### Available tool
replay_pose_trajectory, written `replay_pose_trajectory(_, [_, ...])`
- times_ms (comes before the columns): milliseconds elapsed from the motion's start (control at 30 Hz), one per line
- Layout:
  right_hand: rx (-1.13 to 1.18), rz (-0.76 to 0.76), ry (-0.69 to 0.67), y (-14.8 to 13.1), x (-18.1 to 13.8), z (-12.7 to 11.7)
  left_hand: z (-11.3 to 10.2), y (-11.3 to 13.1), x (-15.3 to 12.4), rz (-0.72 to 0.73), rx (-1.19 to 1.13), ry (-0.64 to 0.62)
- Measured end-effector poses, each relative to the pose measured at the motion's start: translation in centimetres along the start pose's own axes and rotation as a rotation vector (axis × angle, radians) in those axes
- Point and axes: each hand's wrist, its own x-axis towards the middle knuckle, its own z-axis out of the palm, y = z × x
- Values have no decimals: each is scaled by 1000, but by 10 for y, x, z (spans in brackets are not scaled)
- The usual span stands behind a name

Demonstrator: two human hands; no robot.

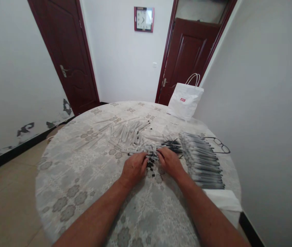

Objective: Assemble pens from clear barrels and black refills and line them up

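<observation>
Both hands are close together over the tablecloth, fingertips facing each other. My left hand (135,167) is closed, seemingly round a whitish pen barrel (132,153) whose dark end sticks out to the left. Opposite it, my right hand (171,162) is pinched shut; what its fingertips hold is too small to make out. Small black pen parts (150,164) lie loose between the hands. Just beyond is a heap of translucent white pen barrels (126,132). A bundle of thin black refills (173,145) lies beside my right hand.
Stacked pens (203,161) with grey barrels lie in rows on the right, with eyeglasses (221,145) beside them. A white paper bag (185,101) stands at the table's far right. Something white (223,200) lies at the right edge of the round table (84,185).
</observation>
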Motion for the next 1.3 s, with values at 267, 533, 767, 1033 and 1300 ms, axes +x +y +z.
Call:
replay_pose_trajectory(267, [263, -114, 98, -22, -8, 5, -9, 8, 6, -223, -297, 17])
replay_pose_trajectory(533, [314, -179, 40, -27, -10, -2, -15, 11, 13, -505, -754, -27])
replay_pose_trajectory(767, [78, 49, 156, 8, -5, -11, -11, 11, 17, -680, -1028, 81])
replay_pose_trajectory(1033, [-146, 47, -128, 15, -7, -17, -5, 5, 18, -773, -1111, 161])
replay_pose_trajectory(1300, [-192, -62, -183, -1, -4, -4, -3, 3, 18, -781, -1111, 160])
